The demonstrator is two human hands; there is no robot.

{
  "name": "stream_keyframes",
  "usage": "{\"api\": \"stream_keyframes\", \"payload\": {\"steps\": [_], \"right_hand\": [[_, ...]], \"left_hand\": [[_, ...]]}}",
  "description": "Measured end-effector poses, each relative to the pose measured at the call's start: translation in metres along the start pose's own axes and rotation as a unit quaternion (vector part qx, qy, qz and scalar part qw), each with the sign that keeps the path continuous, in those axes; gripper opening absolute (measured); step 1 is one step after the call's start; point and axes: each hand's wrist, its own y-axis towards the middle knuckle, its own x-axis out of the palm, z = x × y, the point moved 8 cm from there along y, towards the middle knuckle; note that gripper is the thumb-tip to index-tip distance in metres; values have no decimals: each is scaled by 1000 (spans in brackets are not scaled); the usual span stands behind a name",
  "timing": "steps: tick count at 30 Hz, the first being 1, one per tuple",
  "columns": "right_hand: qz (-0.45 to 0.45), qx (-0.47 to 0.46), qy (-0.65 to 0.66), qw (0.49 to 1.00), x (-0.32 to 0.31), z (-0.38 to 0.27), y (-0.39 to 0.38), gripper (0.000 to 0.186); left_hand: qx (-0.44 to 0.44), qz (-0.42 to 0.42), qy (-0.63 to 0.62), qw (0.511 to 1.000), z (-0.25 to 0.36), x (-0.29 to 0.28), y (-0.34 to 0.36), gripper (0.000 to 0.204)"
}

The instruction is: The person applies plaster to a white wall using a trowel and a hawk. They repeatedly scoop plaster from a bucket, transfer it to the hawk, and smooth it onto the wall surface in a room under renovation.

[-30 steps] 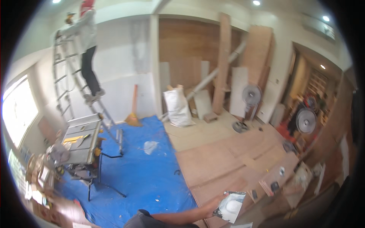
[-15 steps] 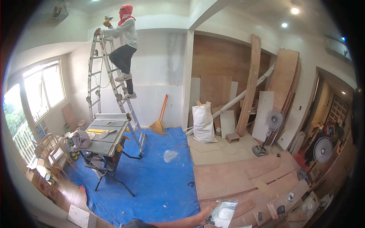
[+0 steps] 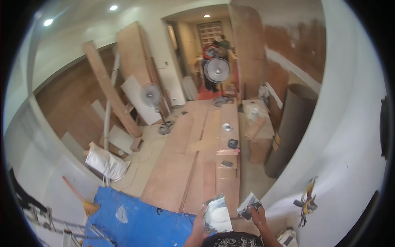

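At the bottom middle, my left hand [image 3: 200,221] grips the edge of a flat, shiny rectangular plate [image 3: 217,224] with a smooth mound of white putty [image 3: 218,214] on it. To its right, my right hand [image 3: 258,216] is closed round the dark handle of a broad putty knife [image 3: 246,201], its pale wide blade turned toward the plate. A small gap separates plate and knife. Plywood sheets [image 3: 170,175] lie on the floor just beyond both hands.
Blue sheeting [image 3: 144,226] covers the floor at lower left, beside a ladder [image 3: 68,236] and a broom [image 3: 88,206]. A white sack [image 3: 108,162] and two fans [image 3: 151,96] stand farther off. Right are a large brown roll [image 3: 290,131] and cables hanging at the wall [image 3: 306,201]. People stand in the far doorway.
My view has swung right, moving the ladder to the lower left edge and taking the table saw out of sight. My right hand with the putty knife has come into view.
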Motion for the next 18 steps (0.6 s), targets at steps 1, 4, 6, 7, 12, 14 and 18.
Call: {"api": "stream_keyframes", "payload": {"steps": [1, 4, 6, 7, 12, 14, 18], "right_hand": [[7, 29, -7, 1000, 5, -8, -17, 34], [110, 42, 12, 993, -2, 13, -45, 24], [156, 59, 24, 986, -8, 9, -68, 25], [165, 68, 30, 983, -22, 19, -76, 26], [286, 89, -16, 954, -54, 97, -122, 27], [305, 95, -7, 947, -54, 95, -135, 26], [328, 168, 72, 927, -44, 72, -160, 23]], "left_hand": [[-25, -12, 13, 1000, 6, -4, -6, 51], [-91, -59, 61, 992, 14, 7, -3, 50], [-141, -83, 90, 982, 9, 15, 2, 50], [-163, -86, 93, 978, -11, 19, 3, 49], [-269, -123, 149, 943, -58, 23, 21, 51], [-299, -138, 152, 932, -67, 25, 24, 52], [-344, -151, 165, 912, -76, 32, 22, 54]]}}
